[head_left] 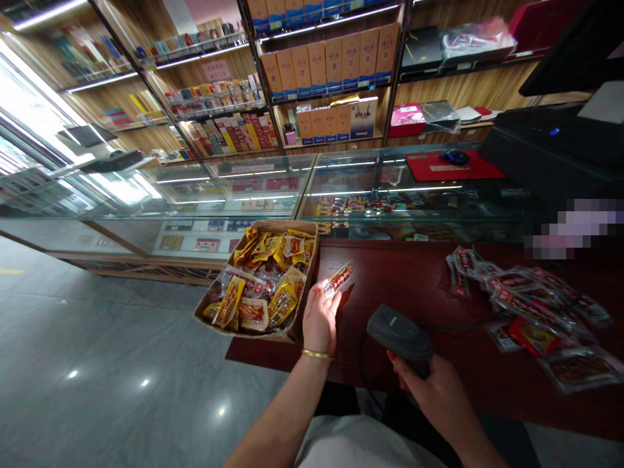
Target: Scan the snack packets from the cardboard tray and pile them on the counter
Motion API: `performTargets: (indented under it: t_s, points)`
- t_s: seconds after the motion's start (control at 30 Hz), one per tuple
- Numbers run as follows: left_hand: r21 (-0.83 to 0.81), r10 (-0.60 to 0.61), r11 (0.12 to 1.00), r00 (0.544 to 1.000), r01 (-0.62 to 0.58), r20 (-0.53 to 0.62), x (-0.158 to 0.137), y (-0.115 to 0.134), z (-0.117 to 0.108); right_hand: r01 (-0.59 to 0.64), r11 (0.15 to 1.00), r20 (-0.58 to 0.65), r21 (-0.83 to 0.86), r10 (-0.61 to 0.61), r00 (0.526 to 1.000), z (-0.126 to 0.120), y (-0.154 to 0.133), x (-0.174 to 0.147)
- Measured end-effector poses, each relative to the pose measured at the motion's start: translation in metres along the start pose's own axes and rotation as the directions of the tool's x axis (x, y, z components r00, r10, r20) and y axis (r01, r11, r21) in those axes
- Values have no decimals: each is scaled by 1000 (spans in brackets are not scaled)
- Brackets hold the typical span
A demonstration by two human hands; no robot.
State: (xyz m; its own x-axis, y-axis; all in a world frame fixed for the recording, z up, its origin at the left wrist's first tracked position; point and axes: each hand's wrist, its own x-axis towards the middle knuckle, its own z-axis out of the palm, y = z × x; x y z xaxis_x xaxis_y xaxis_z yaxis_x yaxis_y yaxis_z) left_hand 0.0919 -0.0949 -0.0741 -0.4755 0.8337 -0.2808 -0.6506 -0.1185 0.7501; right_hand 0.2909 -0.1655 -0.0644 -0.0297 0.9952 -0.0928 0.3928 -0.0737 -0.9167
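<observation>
My left hand (320, 318) pinches a small snack packet (339, 279) with a red label, just right of the cardboard box. A light patch falls on the packet and fingertips. My right hand (429, 383) is wrapped around the handle of a dark grey barcode scanner (397, 330), its head pointing left toward the packet. The open cardboard box (307, 263) overhangs the table's left edge and holds many yellow and clear snack packets (285, 299). A loose pile of similar packets (531, 296), one of them red and yellow, lies to the right.
The dark red wooden table (380, 266) meets a glass display counter (244, 188) behind it. A mouse (454, 157) rests on a red mat (424, 170), beside a black machine (560, 149). Shelves of boxed goods (331, 62) line the wall. The scanner's cable runs across the table.
</observation>
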Motion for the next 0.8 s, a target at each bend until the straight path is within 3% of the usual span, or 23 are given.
performTargets:
  t_s: [0.57,0.8]
  points:
    - [-44,-27,999,999,28,28,-1,-1,-1,-21,1000,-13,14,22,1000,1,14,-2]
    - [-49,-32,998,997,36,70,-4,4,1,-14,1000,-40,24,15,999,-2,7,-3]
